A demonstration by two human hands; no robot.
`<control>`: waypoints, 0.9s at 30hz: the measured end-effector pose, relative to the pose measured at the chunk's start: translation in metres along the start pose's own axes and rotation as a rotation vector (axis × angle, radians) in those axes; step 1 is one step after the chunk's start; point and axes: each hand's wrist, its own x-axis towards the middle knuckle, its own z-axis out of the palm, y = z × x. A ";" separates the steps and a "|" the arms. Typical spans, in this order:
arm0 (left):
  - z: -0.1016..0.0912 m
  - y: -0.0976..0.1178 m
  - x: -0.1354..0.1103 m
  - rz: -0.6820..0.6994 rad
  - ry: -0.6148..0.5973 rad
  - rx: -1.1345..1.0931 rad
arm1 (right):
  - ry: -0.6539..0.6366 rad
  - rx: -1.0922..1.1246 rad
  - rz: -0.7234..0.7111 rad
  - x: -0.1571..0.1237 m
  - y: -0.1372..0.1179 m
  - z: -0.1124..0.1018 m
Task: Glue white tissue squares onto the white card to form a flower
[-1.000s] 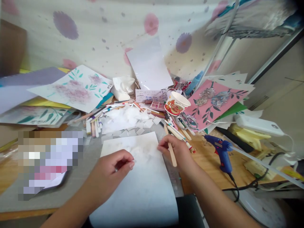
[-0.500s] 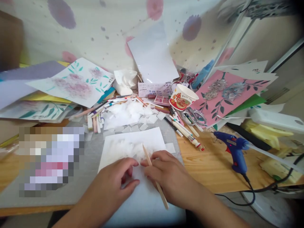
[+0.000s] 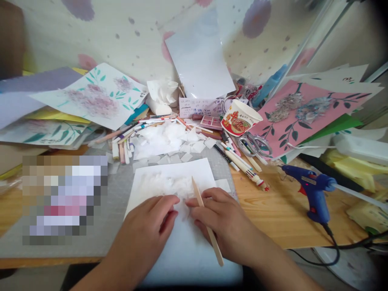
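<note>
My right hand [image 3: 222, 224] has a flat wooden craft stick [image 3: 215, 244] held slantwise between its fingers, one end pointing away over the paper. My left hand [image 3: 150, 230] is bent inward with thumb and index finger close together; what they pinch, if anything, I cannot make out. Both sets of fingertips nearly meet over a white sheet of paper [image 3: 194, 167]. On that sheet, just beyond my fingers, lies a band of white, fluffy-looking tissue pieces [image 3: 163, 184].
Behind the sheet are loose white paper squares [image 3: 172, 137], pens [image 3: 242, 161], scissors [image 3: 253, 145] and a paper cup [image 3: 239, 119]. A blue glue gun [image 3: 315, 190] stands at right. Flower pictures lie on the left [image 3: 93, 95] and right [image 3: 295, 115]. A blurred-out object [image 3: 66, 198] is at left.
My view has shifted slightly, so the scene sits differently. The left thumb and index finger have drawn closer together. The craft stick stays in my right hand.
</note>
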 end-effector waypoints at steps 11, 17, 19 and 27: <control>0.002 0.001 -0.003 0.068 0.055 0.014 | 0.099 0.033 0.064 -0.002 0.004 0.003; 0.001 -0.001 -0.003 0.050 0.026 -0.101 | 0.055 0.073 0.044 0.000 0.002 -0.001; 0.000 -0.001 -0.002 0.059 -0.036 -0.138 | 0.034 0.081 0.037 0.000 0.001 -0.003; -0.007 0.005 -0.009 0.185 -0.090 -0.194 | 0.389 -0.004 0.153 -0.007 0.015 -0.004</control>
